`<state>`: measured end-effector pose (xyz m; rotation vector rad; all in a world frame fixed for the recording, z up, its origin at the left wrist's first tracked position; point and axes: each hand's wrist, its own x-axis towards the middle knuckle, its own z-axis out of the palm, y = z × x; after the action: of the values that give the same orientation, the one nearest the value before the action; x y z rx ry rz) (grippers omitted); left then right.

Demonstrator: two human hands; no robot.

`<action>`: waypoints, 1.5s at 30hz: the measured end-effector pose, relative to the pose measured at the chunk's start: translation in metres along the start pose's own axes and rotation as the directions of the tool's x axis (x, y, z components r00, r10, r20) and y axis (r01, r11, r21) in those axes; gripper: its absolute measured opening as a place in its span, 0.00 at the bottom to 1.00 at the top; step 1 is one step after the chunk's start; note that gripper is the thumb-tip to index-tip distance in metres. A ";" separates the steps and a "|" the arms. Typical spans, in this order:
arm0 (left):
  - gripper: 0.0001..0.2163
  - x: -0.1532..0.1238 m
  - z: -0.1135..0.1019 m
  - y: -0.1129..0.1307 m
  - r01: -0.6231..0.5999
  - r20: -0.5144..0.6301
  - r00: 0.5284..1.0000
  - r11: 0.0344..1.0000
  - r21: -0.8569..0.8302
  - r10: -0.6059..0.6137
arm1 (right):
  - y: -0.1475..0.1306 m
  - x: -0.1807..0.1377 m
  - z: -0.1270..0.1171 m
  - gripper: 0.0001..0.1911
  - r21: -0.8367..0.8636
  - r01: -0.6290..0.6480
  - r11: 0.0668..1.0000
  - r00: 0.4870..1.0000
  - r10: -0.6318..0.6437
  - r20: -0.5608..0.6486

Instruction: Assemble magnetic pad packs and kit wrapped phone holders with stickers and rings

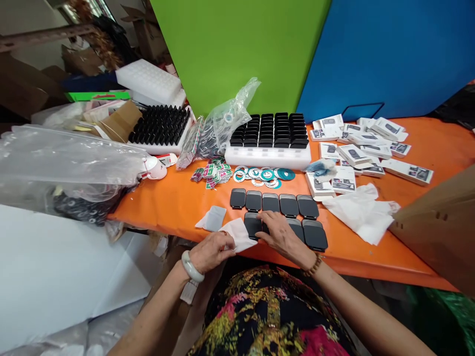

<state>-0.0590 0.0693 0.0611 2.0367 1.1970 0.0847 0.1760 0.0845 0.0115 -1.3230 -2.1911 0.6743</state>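
Observation:
On the orange table (pixel 174 202), black rounded pads (pixel 270 201) lie in two rows near the front edge. My right hand (pixel 280 232) rests flat on the near row, fingers stretched over one black pad (pixel 253 223). My left hand (pixel 211 249), with a pale bangle on the wrist, pinches a white wipe (pixel 240 233) that touches that pad's left edge. A second small white sachet (pixel 213 218) lies just left of the rows.
A white tray of black parts (pixel 269 155) stands behind, with round teal stickers (pixel 265 174) and small green labels (pixel 213 173) before it. Small white boxes (pixel 356 153) and crumpled white tissue (pixel 361 210) lie right. Plastic bags (pixel 67 168) crowd the left. A cardboard box (pixel 441 227) stands right.

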 end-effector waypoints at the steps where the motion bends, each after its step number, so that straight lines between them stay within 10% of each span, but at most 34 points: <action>1: 0.04 -0.002 0.000 0.002 -0.018 0.033 0.999 0.999 0.051 0.016 | 0.000 0.004 0.001 0.12 -0.114 0.013 0.993 0.999 -0.009 0.032; 8: 0.07 -0.018 -0.019 0.009 -0.212 0.315 0.913 0.961 -0.175 0.259 | -0.004 0.028 0.002 0.23 -0.374 0.014 0.927 0.976 0.068 0.207; 17: 0.07 -0.006 -0.013 0.004 -0.093 0.079 0.994 0.971 0.222 0.077 | 0.013 0.046 0.000 0.20 -0.284 -0.046 0.958 0.958 0.123 0.260; 22: 0.08 -0.003 -0.016 0.009 -0.124 0.047 0.992 0.967 0.224 0.116 | 0.017 0.038 -0.010 0.10 0.149 -0.207 0.967 0.954 0.165 0.251; 28: 0.07 0.001 -0.017 0.012 -0.146 -0.022 0.988 0.976 0.161 0.151 | -0.008 0.012 -0.035 0.12 0.670 -0.056 0.740 0.974 0.187 -0.125; 34: 0.07 0.007 -0.024 0.032 -0.266 -0.063 0.959 0.956 0.123 0.275 | -0.033 -0.008 -0.039 0.09 0.648 0.090 0.756 0.942 0.147 -0.302; 45: 0.06 0.016 -0.020 0.073 -0.381 -0.298 0.893 0.919 -0.102 0.337 | -0.031 -0.019 -0.036 0.06 0.576 0.078 0.813 0.968 0.077 -0.240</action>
<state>-0.0052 0.0729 0.1168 2.1282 0.9196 0.6447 0.1863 0.0602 0.0558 -1.0087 -1.5874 1.0158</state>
